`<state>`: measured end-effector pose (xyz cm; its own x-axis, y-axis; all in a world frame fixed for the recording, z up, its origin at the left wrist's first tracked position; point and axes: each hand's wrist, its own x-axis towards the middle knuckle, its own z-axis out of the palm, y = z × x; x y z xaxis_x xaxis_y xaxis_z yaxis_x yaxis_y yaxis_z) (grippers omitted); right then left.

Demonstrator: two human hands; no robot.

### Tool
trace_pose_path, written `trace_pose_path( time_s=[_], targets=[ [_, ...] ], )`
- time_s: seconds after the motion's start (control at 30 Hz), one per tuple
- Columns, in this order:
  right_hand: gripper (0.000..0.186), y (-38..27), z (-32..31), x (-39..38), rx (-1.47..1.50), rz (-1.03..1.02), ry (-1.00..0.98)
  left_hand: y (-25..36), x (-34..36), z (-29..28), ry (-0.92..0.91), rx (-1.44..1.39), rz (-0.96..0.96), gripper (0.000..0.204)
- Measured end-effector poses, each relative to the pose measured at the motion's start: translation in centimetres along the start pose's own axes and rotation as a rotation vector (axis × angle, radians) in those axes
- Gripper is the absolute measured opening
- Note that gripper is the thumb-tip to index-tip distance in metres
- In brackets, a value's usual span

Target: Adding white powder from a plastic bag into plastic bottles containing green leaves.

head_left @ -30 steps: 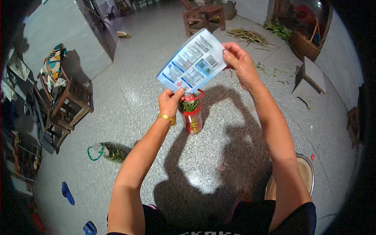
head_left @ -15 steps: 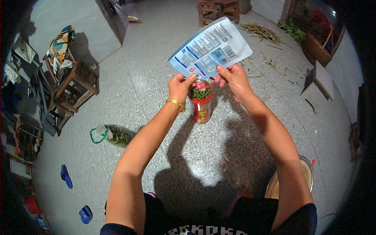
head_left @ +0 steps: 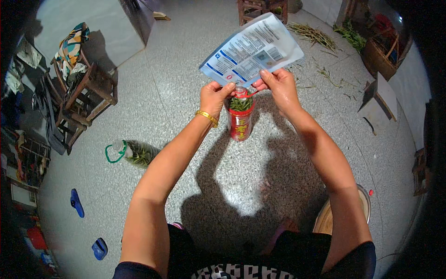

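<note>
Pouch (head_left: 253, 49): flat, flexible, pale blue and white, roughly rectangular, printed side up to the camera with small dark text, blue bars, a barcode and a small picture panel. Tilted, lower corner at the neck of a clear bottle (head_left: 240, 126); can't tell if it touches. Held in the air above the floor (head_left: 162, 107).

Left hand (head_left: 214, 98) pinches the pouch's lower corner, thumb on top; yellow bracelet (head_left: 206, 118) on that wrist. Right hand (head_left: 280, 89) pinches the lower edge further right, thumb on top.

Bottle under the pouch: upright, red collar, red handle, red label with yellow lettering, green leaves inside. Second bottle (head_left: 141, 154), green handle, leaves inside, sits left of the left forearm; standing or lying, can't tell.

Surface: grey speckled floor, body shadow across it. Room: pale wall (head_left: 93, 30), wooden chair (head_left: 90, 95) with patterned cloth (head_left: 73, 44) at left, wooden stool (head_left: 248, 11) at top, cut stalks (head_left: 313, 36), leafy greens (head_left: 350, 36) and a basket (head_left: 377, 58) upper right. Metal-rimmed basin (head_left: 367, 204) beside the right arm.

Counts: pouch 1, bottles 2, blue slippers (head_left: 76, 203) 2, basket 1, basin 1, hands 2.
</note>
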<state>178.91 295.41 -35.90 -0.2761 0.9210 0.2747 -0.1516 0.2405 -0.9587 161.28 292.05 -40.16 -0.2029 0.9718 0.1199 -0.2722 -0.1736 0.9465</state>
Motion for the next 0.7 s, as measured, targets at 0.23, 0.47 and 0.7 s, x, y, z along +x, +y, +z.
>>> trace_pose_path(
  time_s=[0.23, 0.47, 0.7],
  targets=[
    [0.015, 1.4, 1.0, -0.5, 0.023, 0.041, -0.014, 0.1, -0.4, 0.6, 0.056, 0.011, 0.000, 0.013],
    [0.029, 0.9, 1.2, -1.1, 0.061, 0.009, -0.018, -0.8, -0.3, 0.6, 0.083, -0.026, 0.003, 0.014],
    [0.034, -1.1, 1.8, -2.1, 0.153, 0.094, -0.078, -0.3, -0.6, 1.0, 0.129, -0.011, -0.007, 0.017]
  ],
)
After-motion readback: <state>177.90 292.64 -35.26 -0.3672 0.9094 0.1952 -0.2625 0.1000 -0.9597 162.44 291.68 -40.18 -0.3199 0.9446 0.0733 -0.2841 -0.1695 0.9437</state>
